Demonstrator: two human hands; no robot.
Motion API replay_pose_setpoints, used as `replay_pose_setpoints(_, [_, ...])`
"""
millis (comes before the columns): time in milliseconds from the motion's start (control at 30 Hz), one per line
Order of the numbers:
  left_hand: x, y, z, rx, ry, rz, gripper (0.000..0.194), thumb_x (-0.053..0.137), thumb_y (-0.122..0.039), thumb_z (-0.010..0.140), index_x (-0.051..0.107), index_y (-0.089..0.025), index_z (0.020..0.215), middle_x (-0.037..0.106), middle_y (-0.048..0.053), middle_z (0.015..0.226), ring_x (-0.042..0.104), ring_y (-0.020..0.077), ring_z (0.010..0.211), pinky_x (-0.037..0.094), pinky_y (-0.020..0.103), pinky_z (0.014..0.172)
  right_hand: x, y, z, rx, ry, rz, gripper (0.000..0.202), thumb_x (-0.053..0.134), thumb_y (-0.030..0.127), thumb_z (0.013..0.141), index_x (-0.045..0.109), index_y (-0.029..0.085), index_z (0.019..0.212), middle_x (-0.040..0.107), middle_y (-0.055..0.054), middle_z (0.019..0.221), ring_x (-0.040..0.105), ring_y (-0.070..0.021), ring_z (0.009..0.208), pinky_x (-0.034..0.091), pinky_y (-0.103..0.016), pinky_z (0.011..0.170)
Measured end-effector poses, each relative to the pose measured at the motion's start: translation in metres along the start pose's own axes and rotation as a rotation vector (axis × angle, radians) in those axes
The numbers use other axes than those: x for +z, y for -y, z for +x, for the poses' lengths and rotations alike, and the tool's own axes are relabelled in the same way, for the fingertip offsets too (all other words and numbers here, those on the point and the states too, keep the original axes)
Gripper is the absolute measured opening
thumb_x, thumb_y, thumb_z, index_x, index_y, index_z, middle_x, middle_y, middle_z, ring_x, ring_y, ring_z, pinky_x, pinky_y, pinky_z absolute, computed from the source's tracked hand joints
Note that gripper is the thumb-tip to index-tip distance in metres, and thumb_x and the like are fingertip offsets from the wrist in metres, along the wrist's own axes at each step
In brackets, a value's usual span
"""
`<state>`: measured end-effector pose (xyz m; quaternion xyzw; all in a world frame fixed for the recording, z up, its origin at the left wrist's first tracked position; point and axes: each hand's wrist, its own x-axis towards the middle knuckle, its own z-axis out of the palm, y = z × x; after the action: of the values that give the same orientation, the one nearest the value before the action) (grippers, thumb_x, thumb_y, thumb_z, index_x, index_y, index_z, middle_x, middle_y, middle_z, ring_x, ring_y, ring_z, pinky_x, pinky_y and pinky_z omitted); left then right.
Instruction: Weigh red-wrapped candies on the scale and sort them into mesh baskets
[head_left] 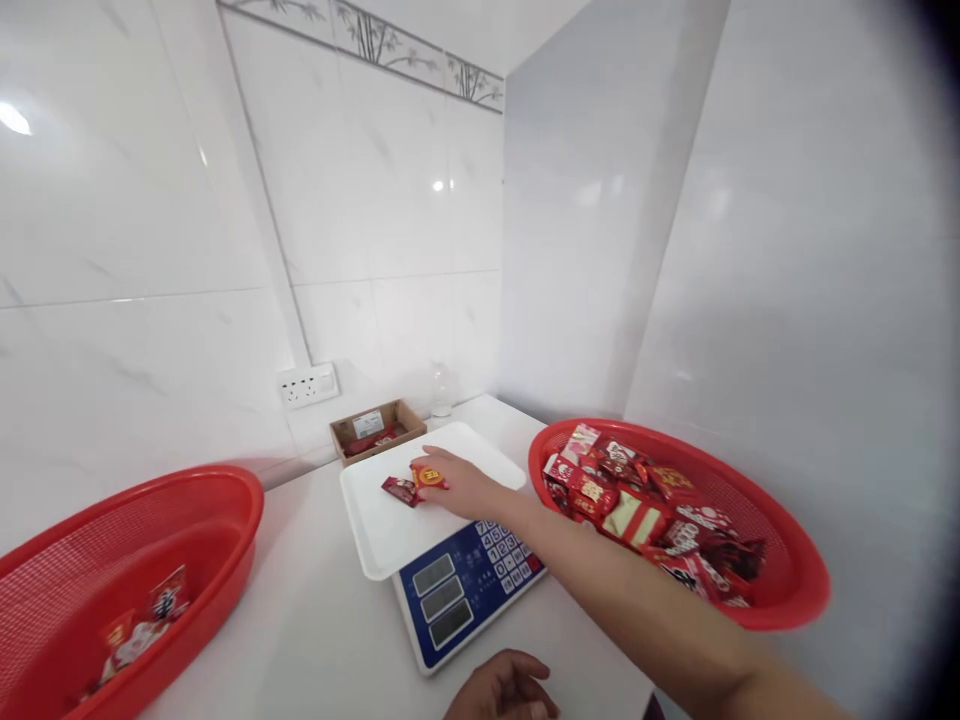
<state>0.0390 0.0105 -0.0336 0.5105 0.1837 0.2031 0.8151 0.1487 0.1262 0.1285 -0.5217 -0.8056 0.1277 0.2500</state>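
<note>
My right hand (457,483) reaches over the white tray (476,455) of a scale, its fingers closed on a red packet with yellow print (429,478). Beside that packet, touching or nearly touching it, a dark red packet (400,489) lies on the tray. The scale's blue panel (480,570) has three display windows and a keypad, partly covered by my right forearm. Low in the view, just in front of the scale, my left hand (504,688) has loosely curled fingers with gaps between them and nothing visible in it.
A red basket (795,570) full of wrapped packets stands at the right. Another red basket (225,560) with several packets is at the left. Behind the scale are a cardboard box (409,418) holding red packets and a clear container (441,392), near the tiled wall.
</note>
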Motion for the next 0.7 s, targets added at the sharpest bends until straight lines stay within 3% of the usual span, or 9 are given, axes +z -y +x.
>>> replay_pose_setpoints(167, [0.005, -0.01, -0.006, -0.027, 0.015, -0.018, 0.049, 0.072, -0.044, 0.062, 0.052, -0.016, 0.097, 0.059, 0.003, 0.084, 0.06, 0.0133, 0.072, 0.042, 0.027, 0.066, -0.07, -0.055, -0.061, 0.184, -0.103, -0.022, 0.033, 0.046, 0.025, 0.081, 0.053, 0.018, 0.113, 0.053, -0.008, 0.12, 0.049, -0.0191, 0.109, 0.037, -0.034, 0.094])
replay_pose_setpoints(300, [0.006, -0.008, -0.004, -0.036, 0.017, -0.027, 0.047, 0.072, -0.043, 0.063, 0.052, -0.017, 0.097, 0.058, 0.003, 0.084, 0.06, 0.0128, 0.072, 0.041, 0.027, 0.067, -0.11, -0.092, -0.119, 0.34, 0.107, -0.019, 0.017, 0.049, 0.019, 0.073, 0.063, 0.015, 0.082, 0.066, -0.006, 0.077, 0.061, -0.0202, 0.071, 0.048, -0.031, 0.065])
replay_pose_setpoints(367, [0.005, -0.006, -0.002, -0.033, 0.019, -0.026, 0.047, 0.072, -0.043, 0.063, 0.052, -0.017, 0.097, 0.059, 0.003, 0.084, 0.061, 0.013, 0.072, 0.042, 0.027, 0.067, -0.111, -0.098, -0.143, 0.369, 0.264, 0.012, 0.017, 0.054, 0.018, 0.067, 0.065, 0.017, 0.08, 0.066, -0.003, 0.073, 0.061, -0.0189, 0.065, 0.047, -0.027, 0.058])
replay_pose_setpoints(433, [0.004, -0.004, -0.001, -0.032, 0.017, -0.024, 0.047, 0.072, -0.044, 0.063, 0.053, -0.017, 0.096, 0.059, 0.003, 0.084, 0.061, 0.0131, 0.072, 0.042, 0.028, 0.068, -0.102, -0.098, -0.159, 0.357, 0.404, 0.006, 0.027, 0.054, 0.016, 0.065, 0.066, 0.02, 0.09, 0.067, -0.003, 0.083, 0.062, -0.0201, 0.074, 0.047, -0.027, 0.064])
replay_pose_setpoints(500, [0.003, -0.005, -0.002, -0.033, 0.01, -0.024, 0.047, 0.072, -0.044, 0.062, 0.053, -0.017, 0.096, 0.059, 0.003, 0.083, 0.061, 0.013, 0.071, 0.042, 0.028, 0.068, -0.088, -0.098, -0.167, 0.361, 0.452, -0.055, 0.036, 0.051, 0.017, 0.069, 0.062, 0.024, 0.103, 0.064, -0.005, 0.101, 0.06, -0.0223, 0.089, 0.045, -0.03, 0.074])
replay_pose_setpoints(567, [0.003, -0.006, -0.003, -0.04, 0.001, -0.029, 0.047, 0.072, -0.044, 0.063, 0.053, -0.017, 0.096, 0.059, 0.003, 0.083, 0.06, 0.0128, 0.071, 0.041, 0.027, 0.067, -0.075, -0.1, -0.168, 0.428, 0.396, -0.159, 0.037, 0.048, 0.022, 0.076, 0.058, 0.025, 0.112, 0.06, -0.007, 0.11, 0.058, -0.0235, 0.094, 0.044, -0.032, 0.077])
replay_pose_setpoints(700, [0.006, -0.01, -0.006, -0.049, -0.017, -0.021, 0.047, 0.072, -0.043, 0.062, 0.054, -0.017, 0.096, 0.059, 0.003, 0.083, 0.06, 0.0128, 0.072, 0.041, 0.027, 0.067, -0.055, -0.109, -0.161, 0.52, 0.246, -0.31, 0.033, 0.041, 0.033, 0.083, 0.059, 0.022, 0.108, 0.062, -0.01, 0.104, 0.061, -0.0231, 0.085, 0.044, -0.032, 0.068])
